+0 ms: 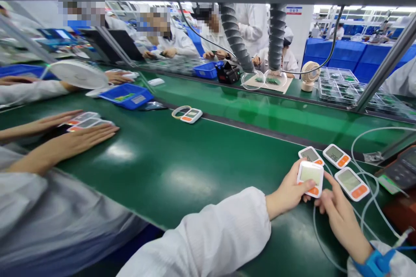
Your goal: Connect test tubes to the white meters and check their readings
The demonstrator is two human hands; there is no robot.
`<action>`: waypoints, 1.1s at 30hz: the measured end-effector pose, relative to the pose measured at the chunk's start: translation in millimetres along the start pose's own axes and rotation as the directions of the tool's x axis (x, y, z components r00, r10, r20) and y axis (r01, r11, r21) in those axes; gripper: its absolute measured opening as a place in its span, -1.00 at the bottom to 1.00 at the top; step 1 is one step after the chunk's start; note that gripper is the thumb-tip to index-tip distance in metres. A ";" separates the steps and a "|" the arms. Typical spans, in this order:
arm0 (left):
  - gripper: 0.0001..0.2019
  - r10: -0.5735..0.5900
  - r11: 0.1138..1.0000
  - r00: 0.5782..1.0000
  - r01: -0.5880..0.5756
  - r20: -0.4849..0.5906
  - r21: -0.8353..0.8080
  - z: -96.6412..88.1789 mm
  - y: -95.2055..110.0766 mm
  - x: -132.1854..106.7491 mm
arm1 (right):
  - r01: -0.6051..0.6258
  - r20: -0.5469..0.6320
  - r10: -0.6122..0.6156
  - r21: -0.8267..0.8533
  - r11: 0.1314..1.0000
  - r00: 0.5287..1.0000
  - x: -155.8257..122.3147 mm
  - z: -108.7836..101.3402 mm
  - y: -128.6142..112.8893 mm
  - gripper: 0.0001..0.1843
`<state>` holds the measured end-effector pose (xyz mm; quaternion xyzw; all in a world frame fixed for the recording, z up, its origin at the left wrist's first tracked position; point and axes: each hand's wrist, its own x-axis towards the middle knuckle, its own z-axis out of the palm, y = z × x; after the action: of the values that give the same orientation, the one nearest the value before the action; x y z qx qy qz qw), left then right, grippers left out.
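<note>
White and orange plastic, the small display unit [310, 177] sat upright between my two hands above the green belt [162, 169], its pale screen facing me. My left hand [287, 192] gripped it from the left side, thumb laid along its lower edge and fingers curled behind it. My right hand [336, 212] touched it from the right: the forefinger pressed against its lower right corner by the orange button, the other fingers loosely bent, gripping nothing on their own.

Just beyond my hands three more units of the same kind lay flat on the belt: one [311, 155] directly behind the held one, a second [336, 156] to the right of that, and a third [352, 184] close beside my right forefinger. White cable [364, 207] looped under and around my right hand, and a blue wrist strap [373, 264] circled that wrist.

Well away to the left of my left hand, a co-worker's two hands [78, 136] lay flat over several similar units [86, 121]. Farther up the belt, one more unit [191, 115] lay beside a ring of tape [178, 111], with a blue tray [128, 96] beyond.
</note>
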<state>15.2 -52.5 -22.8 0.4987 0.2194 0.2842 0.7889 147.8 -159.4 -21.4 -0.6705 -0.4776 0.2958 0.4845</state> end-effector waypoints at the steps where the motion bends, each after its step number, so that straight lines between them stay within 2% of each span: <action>1: -0.20 -0.012 0.999 1.000 0.011 0.025 0.035 -2.0 -0.3 0.4 | -0.020 0.040 0.019 0.024 1.000 0.999 -0.7 1.2 1.9 -0.26; 3: -0.18 -0.052 0.996 0.992 0.044 0.113 0.077 -6.2 -0.5 0.7 | -0.061 0.026 0.061 0.034 0.998 0.998 -0.2 1.4 6.2 -0.19; 6: -0.06 -0.098 0.994 0.958 0.084 0.269 0.066 -11.0 1.4 0.6 | -0.117 -0.041 0.119 0.055 0.992 0.992 3.2 -1.9 11.6 -0.20; 8: -0.03 -0.094 0.995 0.947 0.082 0.307 0.049 -12.4 2.9 0.7 | -0.127 -0.036 0.131 0.097 0.987 0.991 4.5 -3.5 12.9 -0.22; 12: -0.11 -0.068 0.998 0.954 0.061 0.291 0.034 -11.8 3.4 1.8 | -0.120 -0.025 0.125 0.136 0.983 0.992 2.2 -1.7 10.4 -0.28; 16: -0.18 -0.071 0.997 0.949 0.065 0.307 0.030 -10.5 3.0 3.0 | -0.106 -0.026 0.109 0.094 0.990 0.994 0.9 -0.5 10.7 -0.29; 21: -0.18 -0.052 0.999 0.952 0.054 0.301 -0.001 -6.9 5.7 2.1 | -0.065 -0.031 0.066 0.034 0.997 0.997 2.9 -2.4 11.8 -0.29; 28: -0.19 -0.072 0.997 0.957 0.071 0.280 0.012 -4.7 10.0 1.1 | 0.013 -0.059 -0.015 -0.028 1.000 0.998 1.9 -0.2 -4.0 -0.35; 33: -0.18 -0.067 0.998 0.958 0.067 0.278 0.010 -4.6 9.7 1.2 | 0.030 -0.069 -0.034 -0.062 0.998 0.997 1.6 -1.1 -6.5 -0.39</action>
<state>11.0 -45.3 -15.9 0.5261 0.1231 0.1842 0.8210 147.1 -157.8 -14.9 -0.6871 -0.4798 0.2498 0.4850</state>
